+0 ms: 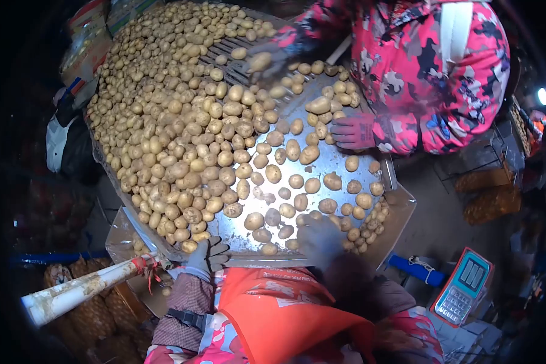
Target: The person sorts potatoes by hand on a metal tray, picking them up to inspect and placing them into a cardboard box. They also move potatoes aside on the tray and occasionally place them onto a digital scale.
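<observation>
My left hand (208, 255), in a grey glove with dark fingers, rests on the front edge of the metal table (230, 235), fingers apart and holding nothing. Motion blurs my gloved right hand (318, 241), which is low over the table's front right part among loose potatoes (273, 216); whether it holds one cannot be made out. Left of the bare metal lies a large heap of potatoes (164, 121). Smaller potatoes (370, 227) gather at the right corner.
Across the table a person in a pink camouflage jacket (400, 67) has one gloved hand (353, 132) by the potatoes and another (264, 64) over a slatted section. A white pole (85, 288) juts out at lower left. A teal-faced scale display (464, 288) stands at lower right.
</observation>
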`<action>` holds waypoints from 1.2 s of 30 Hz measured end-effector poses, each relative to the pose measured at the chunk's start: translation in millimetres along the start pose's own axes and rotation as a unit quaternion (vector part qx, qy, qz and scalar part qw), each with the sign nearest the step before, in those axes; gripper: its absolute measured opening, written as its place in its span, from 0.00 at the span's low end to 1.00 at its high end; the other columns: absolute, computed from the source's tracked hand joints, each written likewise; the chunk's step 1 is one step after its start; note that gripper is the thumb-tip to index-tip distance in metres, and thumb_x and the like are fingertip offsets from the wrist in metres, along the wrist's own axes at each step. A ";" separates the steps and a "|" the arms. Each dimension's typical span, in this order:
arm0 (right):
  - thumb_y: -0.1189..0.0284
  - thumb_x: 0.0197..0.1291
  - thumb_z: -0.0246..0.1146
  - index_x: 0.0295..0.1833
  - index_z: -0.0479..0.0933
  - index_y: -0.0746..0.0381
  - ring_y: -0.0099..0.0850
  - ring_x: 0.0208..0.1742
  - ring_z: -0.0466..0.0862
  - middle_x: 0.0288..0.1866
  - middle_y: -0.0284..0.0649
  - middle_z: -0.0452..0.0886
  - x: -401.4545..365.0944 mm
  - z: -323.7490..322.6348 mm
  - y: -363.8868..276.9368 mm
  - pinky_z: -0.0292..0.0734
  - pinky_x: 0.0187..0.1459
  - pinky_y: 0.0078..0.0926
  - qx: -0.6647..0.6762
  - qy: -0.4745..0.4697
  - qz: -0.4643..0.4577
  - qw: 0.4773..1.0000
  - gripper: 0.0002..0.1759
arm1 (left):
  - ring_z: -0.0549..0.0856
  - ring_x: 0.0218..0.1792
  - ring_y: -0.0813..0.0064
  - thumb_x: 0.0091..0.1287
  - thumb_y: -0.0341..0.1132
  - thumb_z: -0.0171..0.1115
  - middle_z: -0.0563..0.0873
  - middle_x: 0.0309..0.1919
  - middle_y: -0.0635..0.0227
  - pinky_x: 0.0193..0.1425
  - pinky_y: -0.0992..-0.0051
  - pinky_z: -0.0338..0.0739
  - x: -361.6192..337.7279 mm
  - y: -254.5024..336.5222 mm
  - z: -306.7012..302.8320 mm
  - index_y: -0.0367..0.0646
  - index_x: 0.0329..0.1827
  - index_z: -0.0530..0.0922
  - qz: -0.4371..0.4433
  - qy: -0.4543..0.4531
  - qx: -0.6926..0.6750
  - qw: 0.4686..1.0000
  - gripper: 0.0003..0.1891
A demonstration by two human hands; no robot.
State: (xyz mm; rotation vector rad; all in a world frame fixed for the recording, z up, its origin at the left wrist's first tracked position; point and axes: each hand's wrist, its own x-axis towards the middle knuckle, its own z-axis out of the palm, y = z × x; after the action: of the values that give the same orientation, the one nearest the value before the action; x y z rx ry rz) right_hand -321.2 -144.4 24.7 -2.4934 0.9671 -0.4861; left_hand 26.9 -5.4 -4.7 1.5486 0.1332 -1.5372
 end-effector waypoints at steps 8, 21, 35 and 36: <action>0.67 0.61 0.63 0.65 0.74 0.49 0.46 0.52 0.83 0.52 0.45 0.82 147.1 7.9 85.6 0.76 0.52 0.47 -0.005 0.112 0.185 0.976 0.25 | 0.88 0.27 0.64 0.81 0.51 0.43 0.88 0.44 0.54 0.17 0.76 0.78 -6.0 3.5 4.3 0.39 0.65 0.72 -0.022 0.007 0.004 1.000 0.25; 0.63 0.61 0.66 0.65 0.76 0.54 0.50 0.42 0.84 0.35 0.47 0.83 181.2 14.2 59.1 0.76 0.41 0.49 -0.023 0.103 0.138 0.985 0.26 | 0.88 0.47 0.54 0.77 0.61 0.48 0.85 0.56 0.51 0.43 0.60 0.86 28.5 -20.8 -37.9 0.40 0.72 0.70 -0.027 -0.191 -0.115 0.974 0.34; 0.66 0.55 0.64 0.56 0.78 0.58 0.52 0.46 0.80 0.49 0.50 0.77 113.2 -3.0 71.6 0.75 0.50 0.52 -0.057 0.116 0.108 0.986 0.21 | 0.84 0.52 0.68 0.75 0.47 0.54 0.85 0.54 0.60 0.57 0.71 0.82 -90.0 -50.4 -204.4 0.40 0.68 0.73 0.190 -0.155 -0.296 0.923 0.26; 0.66 0.55 0.64 0.56 0.78 0.58 0.52 0.46 0.80 0.49 0.50 0.77 124.7 -2.8 72.2 0.75 0.50 0.52 -0.056 0.120 0.101 0.986 0.21 | 0.84 0.53 0.66 0.75 0.47 0.53 0.85 0.54 0.60 0.59 0.69 0.81 -93.4 -47.3 -229.4 0.40 0.67 0.74 0.180 -0.022 -0.329 0.927 0.24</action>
State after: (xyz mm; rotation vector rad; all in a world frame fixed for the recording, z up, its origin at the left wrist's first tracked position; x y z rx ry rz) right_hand -275.3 -280.4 12.0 -2.4372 1.3583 -0.6947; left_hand 145.3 217.1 2.6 0.9358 0.2895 -1.0764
